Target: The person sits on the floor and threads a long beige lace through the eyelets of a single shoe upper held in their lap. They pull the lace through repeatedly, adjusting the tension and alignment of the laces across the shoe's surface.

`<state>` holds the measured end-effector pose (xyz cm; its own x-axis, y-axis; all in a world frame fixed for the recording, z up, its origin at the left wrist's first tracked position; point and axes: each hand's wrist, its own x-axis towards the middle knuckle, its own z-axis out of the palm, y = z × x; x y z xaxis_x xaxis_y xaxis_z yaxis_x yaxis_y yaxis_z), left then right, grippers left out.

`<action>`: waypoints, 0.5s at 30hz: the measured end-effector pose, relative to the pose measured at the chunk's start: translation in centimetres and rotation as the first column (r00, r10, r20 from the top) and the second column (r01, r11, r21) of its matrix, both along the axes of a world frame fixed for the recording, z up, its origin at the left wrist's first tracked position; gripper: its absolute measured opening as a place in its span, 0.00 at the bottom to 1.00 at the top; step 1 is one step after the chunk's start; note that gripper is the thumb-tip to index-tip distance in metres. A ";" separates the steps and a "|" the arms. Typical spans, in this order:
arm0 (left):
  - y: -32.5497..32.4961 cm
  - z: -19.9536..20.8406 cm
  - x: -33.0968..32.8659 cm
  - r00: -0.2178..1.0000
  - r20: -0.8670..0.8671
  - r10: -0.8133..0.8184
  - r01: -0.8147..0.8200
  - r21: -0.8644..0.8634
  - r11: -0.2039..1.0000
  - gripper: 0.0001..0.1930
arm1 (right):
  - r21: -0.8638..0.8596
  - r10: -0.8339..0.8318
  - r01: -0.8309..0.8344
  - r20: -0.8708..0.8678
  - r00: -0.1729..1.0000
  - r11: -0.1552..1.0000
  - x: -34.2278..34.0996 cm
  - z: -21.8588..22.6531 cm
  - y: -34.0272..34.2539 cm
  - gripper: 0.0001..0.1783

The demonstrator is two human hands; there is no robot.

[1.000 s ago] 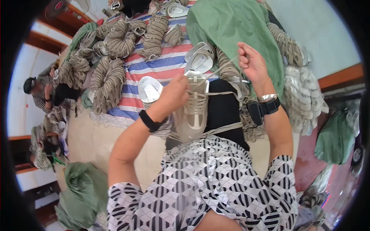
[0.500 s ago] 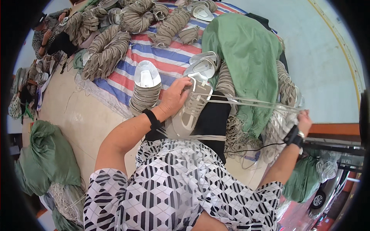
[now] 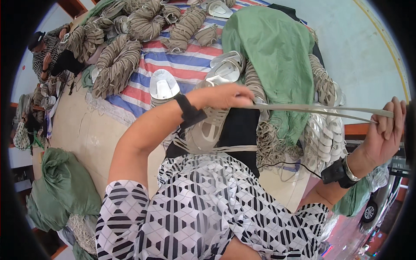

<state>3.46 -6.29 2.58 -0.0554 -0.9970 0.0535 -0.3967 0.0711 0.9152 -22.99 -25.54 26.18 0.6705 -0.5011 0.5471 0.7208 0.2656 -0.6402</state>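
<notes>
A beige shoe upper [image 3: 206, 132] rests on my black-clad lap, toe toward me, partly hidden under my left forearm. My left hand [image 3: 227, 96] reaches across its top, fingers pinched on a pair of flat beige shoelaces [image 3: 294, 107]. Taut, the laces run off to the right, where my right hand [image 3: 385, 130] is closed round their far ends. More loose laces [image 3: 236, 148] lie across my lap below the toe.
Beyond my knees, stacks of nested uppers [image 3: 117, 65] lie on a striped sheet [image 3: 173, 65]. A green cloth [image 3: 268, 56] covers more at the right. One stack [image 3: 164, 86] stands left of my lap. Green sacks [image 3: 65, 186] sit at left. Another person [image 3: 47, 54] is far left.
My left hand has moved from the upper's collar to the laces at right. My right hand has gone farther right and up with the laces, which are still stretched taut.
</notes>
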 end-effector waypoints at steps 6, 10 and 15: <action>2.1 1.9 2.5 0.950 -0.052 0.307 -0.309 -0.291 0.906 0.13 | -0.150 -0.075 0.063 -0.076 0.994 0.987 -1.7 -2.8 -1.7 0.12; 6.3 -0.7 4.8 0.379 -0.639 0.670 -0.677 0.302 0.671 0.09 | 0.122 -0.409 0.424 -0.134 0.903 0.897 -4.6 -9.8 -5.4 0.11; 12.5 -6.1 14.5 -0.143 -0.650 0.747 -0.875 0.435 0.211 0.05 | 0.414 0.151 -0.111 -0.067 0.986 0.903 -11.0 -21.4 -10.7 0.12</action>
